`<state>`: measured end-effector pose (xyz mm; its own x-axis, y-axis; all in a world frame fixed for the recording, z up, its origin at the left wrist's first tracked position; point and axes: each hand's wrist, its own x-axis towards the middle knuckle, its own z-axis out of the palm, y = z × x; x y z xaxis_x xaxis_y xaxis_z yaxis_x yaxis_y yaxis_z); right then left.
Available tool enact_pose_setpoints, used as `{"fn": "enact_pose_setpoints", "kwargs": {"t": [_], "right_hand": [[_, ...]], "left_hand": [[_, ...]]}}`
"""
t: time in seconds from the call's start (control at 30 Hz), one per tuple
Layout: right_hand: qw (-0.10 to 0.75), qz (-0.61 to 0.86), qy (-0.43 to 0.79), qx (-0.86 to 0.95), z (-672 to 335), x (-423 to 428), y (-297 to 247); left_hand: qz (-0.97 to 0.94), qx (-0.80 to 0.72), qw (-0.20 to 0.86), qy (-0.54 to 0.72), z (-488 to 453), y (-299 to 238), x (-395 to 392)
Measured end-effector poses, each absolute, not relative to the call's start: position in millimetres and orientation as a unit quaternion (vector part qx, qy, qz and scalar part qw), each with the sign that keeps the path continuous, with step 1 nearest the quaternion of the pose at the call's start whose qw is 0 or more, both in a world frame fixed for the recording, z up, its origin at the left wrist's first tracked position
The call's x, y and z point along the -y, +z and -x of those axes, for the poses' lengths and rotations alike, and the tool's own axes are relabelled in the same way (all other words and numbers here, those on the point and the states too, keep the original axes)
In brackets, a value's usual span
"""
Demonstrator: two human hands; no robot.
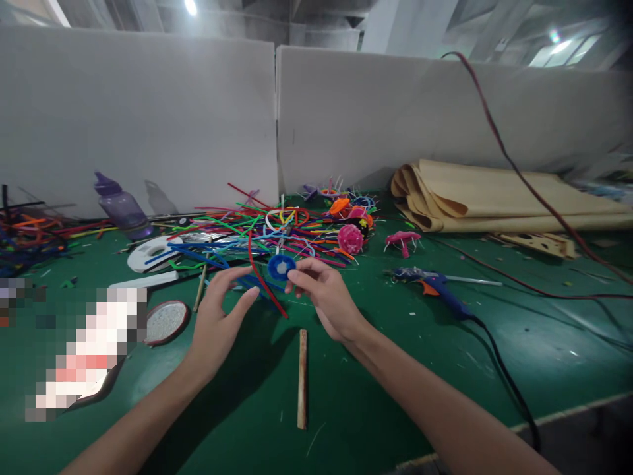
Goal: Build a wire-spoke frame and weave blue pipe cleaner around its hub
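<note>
My right hand point(326, 297) pinches a small blue fuzzy ring point(279, 266) with a pale centre, made of what looks like pipe cleaner, between thumb and fingers. My left hand point(222, 313) is held to the left of it, thumb and index finger spread apart with nothing between them. A red pipe cleaner point(267, 284) slants just beyond the left fingertips; whether it touches them I cannot tell. Behind both hands lies a heap of many-coloured pipe cleaners point(237, 227). A short wooden stick point(302, 379) lies on the green table between my forearms.
A blue glue gun point(448, 293) with a black cord lies right, near a pink figure point(403, 241). Colourful fuzzy pieces point(351, 237) sit behind. Left are a white tape roll point(171, 254), round dish point(167, 322) and purple bottle point(121, 204). Folded brown paper point(494, 198) lies at back right.
</note>
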<state>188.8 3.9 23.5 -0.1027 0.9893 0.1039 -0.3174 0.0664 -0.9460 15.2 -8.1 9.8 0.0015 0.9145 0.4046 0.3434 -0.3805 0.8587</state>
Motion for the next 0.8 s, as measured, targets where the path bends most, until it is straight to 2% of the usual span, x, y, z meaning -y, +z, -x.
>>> {"fn": "enact_pose_setpoints", "kwargs": {"t": [0.07, 0.13, 0.27, 0.43, 0.67, 0.73, 0.8], "right_hand": [[0.595, 0.343, 0.590, 0.426, -188.8, -6.0, 20.6], [0.597, 0.321, 0.622, 0.392, -187.3, -7.1, 16.8], [0.567, 0.292, 0.688, 0.347, -180.4, -5.1, 10.1], [0.554, 0.271, 0.720, 0.319, -172.9, 1.4, 9.8], [0.557, 0.256, 0.726, 0.313, -170.5, 6.4, 14.1], [0.555, 0.247, 0.730, 0.312, -170.2, 6.7, 14.0], [0.549, 0.237, 0.738, 0.312, -169.6, 6.7, 13.3]], "left_hand": [[-0.695, -0.482, 0.157, 0.510, -16.4, 10.7, 11.6], [-0.727, -0.461, 0.118, 0.495, -18.0, 10.1, 15.5], [-0.754, -0.433, 0.171, 0.464, -20.3, 4.4, 19.9], [-0.727, -0.431, 0.209, 0.493, -18.2, -4.3, 17.8], [-0.764, -0.401, 0.121, 0.491, -17.0, -6.0, 18.8], [-0.757, -0.415, 0.161, 0.478, -19.2, -3.3, 20.8], [-0.733, -0.438, 0.254, 0.455, -22.3, -0.5, 22.3]]}}
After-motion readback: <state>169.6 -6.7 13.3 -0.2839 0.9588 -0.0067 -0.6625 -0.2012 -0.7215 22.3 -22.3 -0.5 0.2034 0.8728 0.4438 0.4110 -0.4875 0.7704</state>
